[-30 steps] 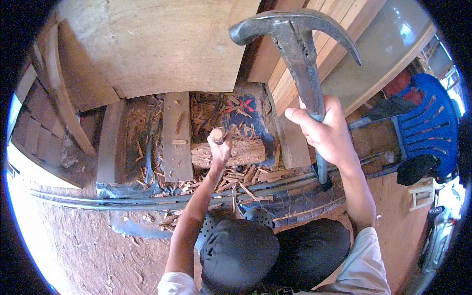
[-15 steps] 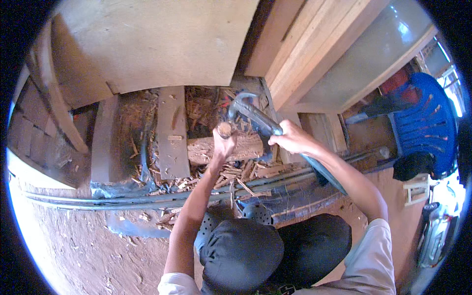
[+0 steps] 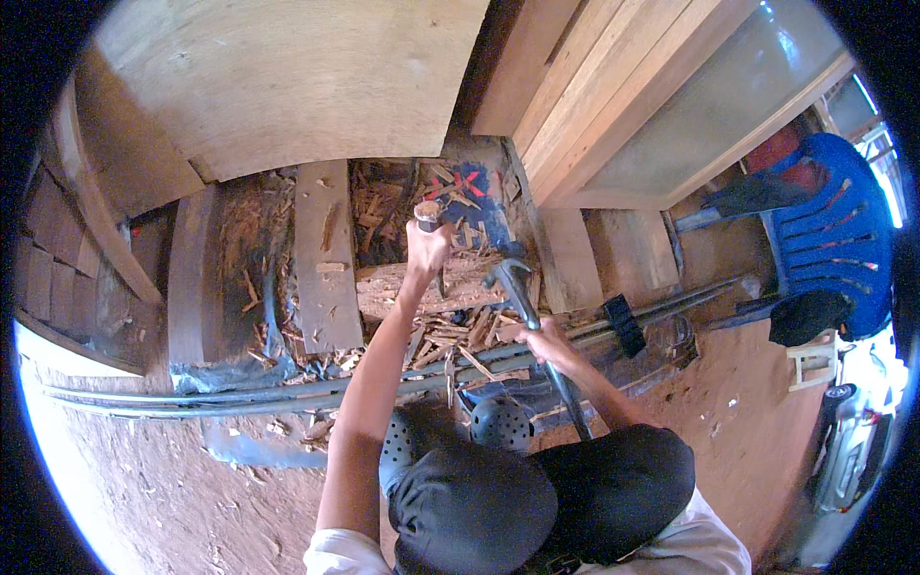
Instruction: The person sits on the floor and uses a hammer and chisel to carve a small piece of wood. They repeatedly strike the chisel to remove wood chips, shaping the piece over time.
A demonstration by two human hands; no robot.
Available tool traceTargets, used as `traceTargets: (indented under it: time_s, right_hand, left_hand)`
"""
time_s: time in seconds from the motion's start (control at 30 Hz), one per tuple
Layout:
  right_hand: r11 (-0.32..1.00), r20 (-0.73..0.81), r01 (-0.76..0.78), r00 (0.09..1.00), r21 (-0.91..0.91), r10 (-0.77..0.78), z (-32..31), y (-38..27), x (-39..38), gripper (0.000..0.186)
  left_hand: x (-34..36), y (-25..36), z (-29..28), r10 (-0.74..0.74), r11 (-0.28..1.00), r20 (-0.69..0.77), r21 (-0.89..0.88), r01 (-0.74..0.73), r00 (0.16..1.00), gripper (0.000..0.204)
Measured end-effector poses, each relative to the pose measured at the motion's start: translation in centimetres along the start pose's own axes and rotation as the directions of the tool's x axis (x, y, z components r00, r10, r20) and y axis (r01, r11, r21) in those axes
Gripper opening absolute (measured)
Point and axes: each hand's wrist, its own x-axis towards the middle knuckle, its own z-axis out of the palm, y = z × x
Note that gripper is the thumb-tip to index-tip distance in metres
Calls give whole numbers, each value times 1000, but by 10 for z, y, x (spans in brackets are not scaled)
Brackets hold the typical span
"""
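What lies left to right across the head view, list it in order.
Curved plank → upright grey-brown board → chip-strewn plank → left grip around a wooden-ended tool → right grip around the hammer → small black object → blue chair
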Motion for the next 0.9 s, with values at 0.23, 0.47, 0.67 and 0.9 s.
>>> traceTargets:
  time_s: [0.23,0.47,0.67,0.9]
  right_hand:
    - [998,6,-63,998,-27,63,-9,41,18,22]
    - [998,-43,-32,999,-54,29,-2,55,23,28]
    - [993,-62,-48,997,109,55,13,59,20,26]
    - [990,-45,5,999,142,1,14,67,22,26]
  left_hand:
    - [12,-4,5,-160,982,-47,-110,154,986,16]
    - [-8,-12,6,-502,708,-111,-622,334,858,17]
    - [-29,4,-20,-412,759,-404,-648,63,817,17]
    - [-40,41,-41,-246,782,-500,-608,-134,830,24]
